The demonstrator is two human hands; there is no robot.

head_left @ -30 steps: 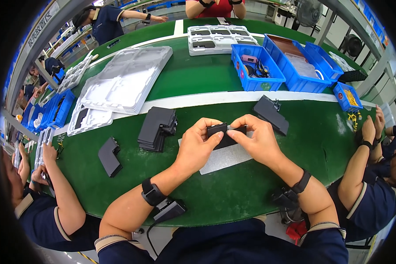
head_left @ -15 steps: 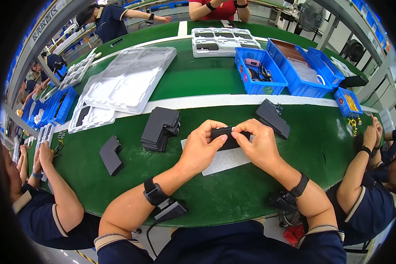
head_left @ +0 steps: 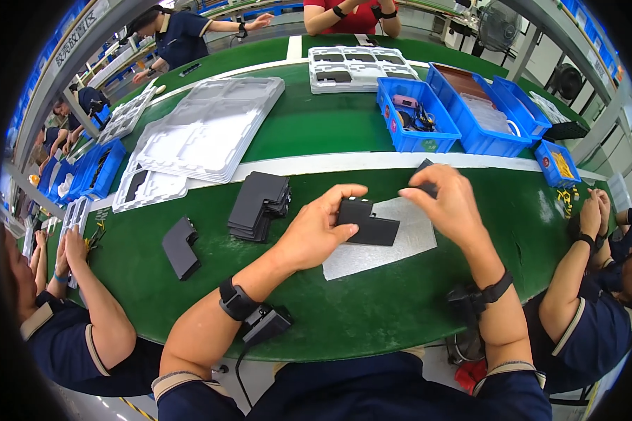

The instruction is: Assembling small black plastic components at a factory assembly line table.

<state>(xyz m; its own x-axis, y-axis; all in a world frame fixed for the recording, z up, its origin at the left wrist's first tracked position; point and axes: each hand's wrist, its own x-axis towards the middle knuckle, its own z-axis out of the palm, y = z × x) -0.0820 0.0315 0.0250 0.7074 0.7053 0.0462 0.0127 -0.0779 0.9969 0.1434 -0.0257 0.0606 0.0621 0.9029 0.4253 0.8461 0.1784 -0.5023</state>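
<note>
My left hand [head_left: 316,228] grips a flat black L-shaped battery pack [head_left: 372,231] at its left end, thumb on top. The pack is over a light grey sheet [head_left: 418,231] on the green table. My right hand [head_left: 449,200] is lifted off the pack, to its right, with fingers curled toward the thumb; whether anything small is between them is hidden. Behind that hand, other black packs [head_left: 424,165] are mostly covered. To the left lie a stack of black L-shaped packs [head_left: 255,203] and a single pack [head_left: 181,247].
White plastic trays [head_left: 203,126] are piled at the far left, with another white tray [head_left: 358,83] at the back. Blue bins [head_left: 420,142] stand at the back right. A small blue bin [head_left: 556,165] holds yellow pieces. Co-workers sit on both sides.
My right hand has let go of the black pack and moved right, in front of the other packs. The pack in my left hand now lies flatter, showing its L shape.
</note>
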